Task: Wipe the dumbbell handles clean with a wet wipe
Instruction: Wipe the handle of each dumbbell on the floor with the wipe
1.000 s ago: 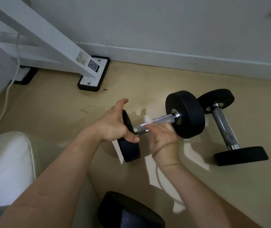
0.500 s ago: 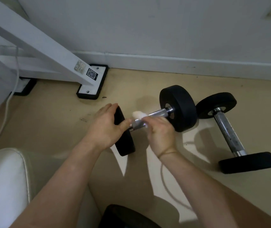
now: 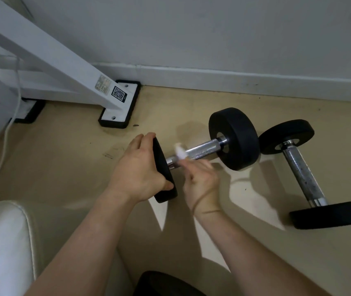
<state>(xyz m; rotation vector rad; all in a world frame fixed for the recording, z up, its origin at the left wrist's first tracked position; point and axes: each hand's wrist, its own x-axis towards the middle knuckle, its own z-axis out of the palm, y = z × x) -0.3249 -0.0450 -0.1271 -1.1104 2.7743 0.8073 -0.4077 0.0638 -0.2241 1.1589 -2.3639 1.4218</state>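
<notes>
A black dumbbell with a knurled chrome handle (image 3: 204, 148) lies on the beige floor. My left hand (image 3: 140, 171) grips its near weight plate (image 3: 163, 174), thumb curled over the rim. My right hand (image 3: 202, 178), blurred by motion, holds a small white wet wipe (image 3: 179, 153) against the near end of the handle. The far plate (image 3: 235, 137) stands upright. A second dumbbell (image 3: 302, 167) with a spotted chrome handle lies on the floor to the right, untouched.
A white metal frame leg with a black foot pad (image 3: 119, 110) stands at the left by the wall. A white cable (image 3: 10, 116) runs down the left side. A cream cushion (image 3: 1, 242) fills the lower left. A dark round object (image 3: 166, 283) sits at the bottom edge.
The view shifted slightly. My right hand slid the wipe along the handle near the left plate, and my left hand kept its grip on that plate.
</notes>
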